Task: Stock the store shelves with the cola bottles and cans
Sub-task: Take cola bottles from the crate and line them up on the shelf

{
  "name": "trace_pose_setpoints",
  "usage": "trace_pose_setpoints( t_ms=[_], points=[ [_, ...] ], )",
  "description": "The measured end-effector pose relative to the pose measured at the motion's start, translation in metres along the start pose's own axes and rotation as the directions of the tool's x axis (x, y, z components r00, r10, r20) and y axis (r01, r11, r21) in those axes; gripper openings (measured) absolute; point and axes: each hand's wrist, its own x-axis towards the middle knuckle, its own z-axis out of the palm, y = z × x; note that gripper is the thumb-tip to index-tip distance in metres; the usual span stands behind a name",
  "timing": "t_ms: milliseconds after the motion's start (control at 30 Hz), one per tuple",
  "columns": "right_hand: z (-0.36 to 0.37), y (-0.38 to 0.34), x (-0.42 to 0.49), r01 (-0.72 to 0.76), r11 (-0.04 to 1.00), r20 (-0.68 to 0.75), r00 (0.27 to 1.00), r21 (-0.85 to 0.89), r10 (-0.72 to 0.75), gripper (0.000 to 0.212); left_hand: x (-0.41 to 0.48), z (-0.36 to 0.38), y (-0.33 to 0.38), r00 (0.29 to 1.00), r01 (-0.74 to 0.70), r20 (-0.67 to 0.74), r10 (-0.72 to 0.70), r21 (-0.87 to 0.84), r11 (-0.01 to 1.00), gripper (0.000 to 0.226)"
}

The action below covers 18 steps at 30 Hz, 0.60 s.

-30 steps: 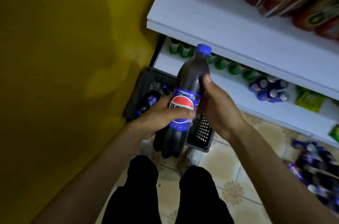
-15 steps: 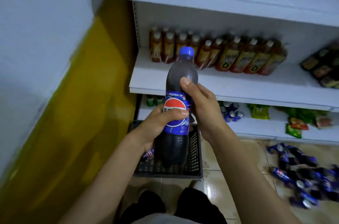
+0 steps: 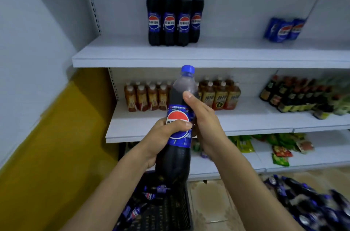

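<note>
Both hands hold one dark plastic cola bottle with a blue cap [image 3: 179, 126] upright before the white shelves, the left hand [image 3: 164, 132] with fingers curled round its label, the right hand [image 3: 203, 122] gripping its side, below the top shelf [image 3: 208, 56] carrying four matching bottles [image 3: 174, 16].

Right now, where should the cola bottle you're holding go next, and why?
Probably lift the held cola bottle onto the upper shelf, beside the cola bottles standing there: left hand and right hand grip it upright, and bare shelf shows beside them.
</note>
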Motion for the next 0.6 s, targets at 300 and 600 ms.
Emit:
trace_pose_setpoints(
  t_ms=[300,600],
  points=[
    [-0.125,-0.117,-0.036,0.256,0.95,0.164,0.96,-0.178,-0.228,0.055,0.036,0.149,0.039,0.95,-0.311,0.012,0.312,0.121,0.943,0.044],
    [-0.175,-0.181,-0.036,0.451,0.847,0.263,0.885,-0.282,-0.384,0.048,0.059,0.208,0.064,0.904,-0.418,0.007,0.427,0.218,0.882,0.048]
  ],
)
